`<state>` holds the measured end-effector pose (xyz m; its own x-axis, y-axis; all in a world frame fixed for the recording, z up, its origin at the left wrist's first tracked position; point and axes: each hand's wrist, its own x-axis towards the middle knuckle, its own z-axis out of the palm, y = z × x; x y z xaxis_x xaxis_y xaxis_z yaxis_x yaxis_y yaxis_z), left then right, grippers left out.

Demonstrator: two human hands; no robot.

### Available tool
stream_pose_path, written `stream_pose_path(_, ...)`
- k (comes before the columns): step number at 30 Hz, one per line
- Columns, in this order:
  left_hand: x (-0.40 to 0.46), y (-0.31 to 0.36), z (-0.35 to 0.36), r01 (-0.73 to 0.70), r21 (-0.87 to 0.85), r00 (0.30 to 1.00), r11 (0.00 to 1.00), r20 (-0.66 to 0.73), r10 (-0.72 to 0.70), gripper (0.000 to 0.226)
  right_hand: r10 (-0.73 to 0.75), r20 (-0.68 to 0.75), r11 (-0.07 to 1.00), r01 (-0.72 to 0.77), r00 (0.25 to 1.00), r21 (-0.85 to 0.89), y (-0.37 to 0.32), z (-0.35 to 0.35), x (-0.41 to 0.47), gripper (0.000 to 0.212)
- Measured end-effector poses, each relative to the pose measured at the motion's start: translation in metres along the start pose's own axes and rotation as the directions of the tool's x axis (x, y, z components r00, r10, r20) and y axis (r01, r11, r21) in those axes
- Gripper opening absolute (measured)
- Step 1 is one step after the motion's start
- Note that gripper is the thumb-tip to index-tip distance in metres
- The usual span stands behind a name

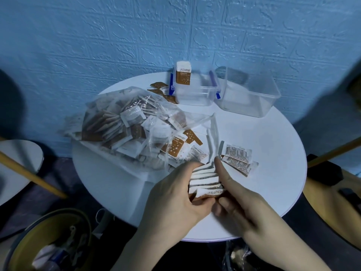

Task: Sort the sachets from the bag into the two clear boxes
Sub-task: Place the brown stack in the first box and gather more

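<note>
Gripping a fanned stack of sachets point(206, 179) from both sides, the left hand point(175, 194) and right hand point(237, 196) curl their fingers round it near the table's point(273, 173) near edge. Just beyond lies the clear bag point(125, 122), full of sachets, at left. At the far side stand two clear boxes: the left box point(195, 89) holds upright sachets, the right box point(248, 94) beside it.

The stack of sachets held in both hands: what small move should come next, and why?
Probably carry the stack of sachets to the box with blue clips at the table's far side and stand it beside the upright sachets there. Both the left hand and the right hand already grip the gathered stack, and that box has room; the other clear box looks empty.
</note>
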<state>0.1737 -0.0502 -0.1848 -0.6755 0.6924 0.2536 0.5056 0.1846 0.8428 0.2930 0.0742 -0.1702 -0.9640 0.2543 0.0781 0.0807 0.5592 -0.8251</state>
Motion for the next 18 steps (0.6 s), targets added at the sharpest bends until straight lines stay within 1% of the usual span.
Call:
stream_pose_path(2,-0.002,0.001,0.000,-0.010,0.008,1.000,1.000,-0.026,0.011,0.053,-0.007,-0.085,0.993,0.017,0.996,0.120,0.002,0.003,-0.001,0.060)
stream_pose_path(3,-0.002,0.002,-0.001,-0.009,0.006,0.999,1.000,-0.032,0.009,0.052,-0.003,-0.106,0.985,0.022,0.994,0.170,0.005,0.004,-0.002,0.060)
stream_pose_path(7,-0.005,0.003,-0.004,0.001,-0.024,1.000,1.000,-0.014,-0.002,0.053,0.017,-0.095,0.951,0.013,0.995,0.309,0.011,0.002,0.003,0.067)
stream_pose_path(10,-0.004,0.005,-0.009,0.000,-0.010,0.998,1.000,0.058,0.001,0.054,0.046,-0.101,0.953,-0.014,0.994,0.302,0.011,-0.002,0.007,0.060)
stream_pose_path(13,-0.002,0.007,-0.015,0.003,0.002,0.992,1.000,0.128,-0.004,0.060,0.077,-0.103,0.949,-0.041,0.992,0.313,0.011,-0.002,0.009,0.060)
stream_pose_path(15,-0.001,0.005,-0.018,0.018,-0.006,0.989,1.000,0.147,-0.017,0.069,0.072,-0.076,0.940,-0.042,0.995,0.339,0.011,-0.001,0.010,0.064)
stream_pose_path(18,0.000,0.005,-0.023,0.040,0.011,0.984,0.999,0.174,-0.041,0.071,0.089,-0.047,0.904,-0.060,0.995,0.424,0.010,-0.003,0.011,0.072)
